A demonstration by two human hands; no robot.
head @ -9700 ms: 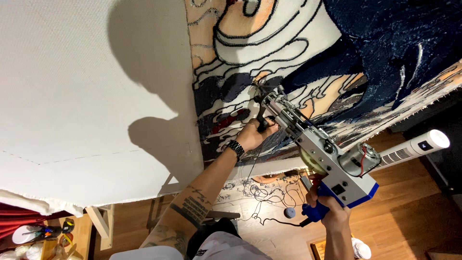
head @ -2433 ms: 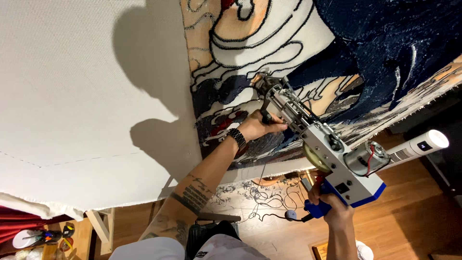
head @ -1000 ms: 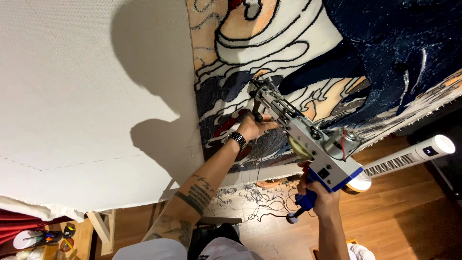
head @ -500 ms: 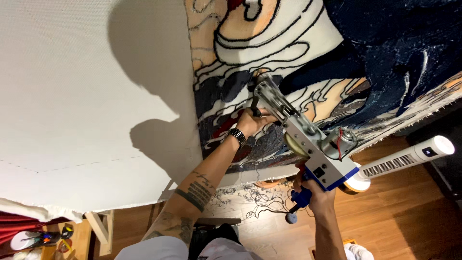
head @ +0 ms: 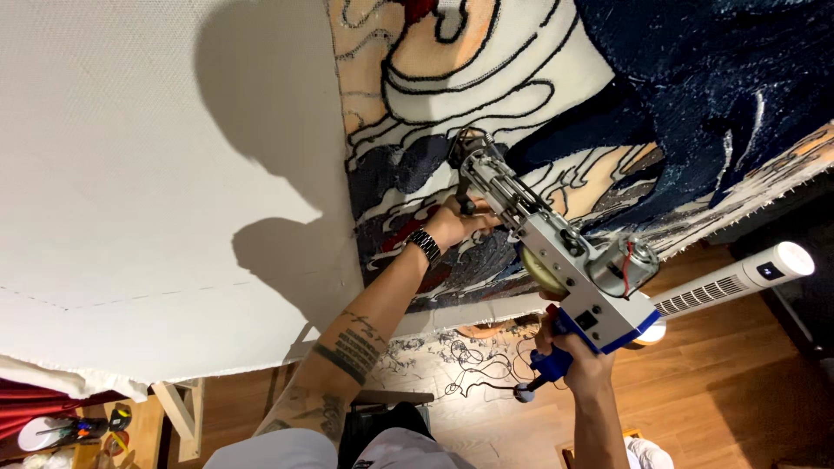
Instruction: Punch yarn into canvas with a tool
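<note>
Keep your left hand [head: 452,224] wrapped firmly round the front grip of the tufting gun [head: 556,256], fingers closed on it, so the needle tip stays pressed square into the stretched backing cloth [head: 130,174], a plain white weave on the left. The gun sits mid-frame against the tufted rug [head: 539,87], shaggy navy, cream and peach pile with black outlines. Your right hand [head: 578,360] holds the blue rear handle, fingers curled shut around it; steady pressure looks wise.

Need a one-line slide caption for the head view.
Both hands hold a tufting gun against a partly tufted rug canvas: left hand front, right hand rear grip.
</note>
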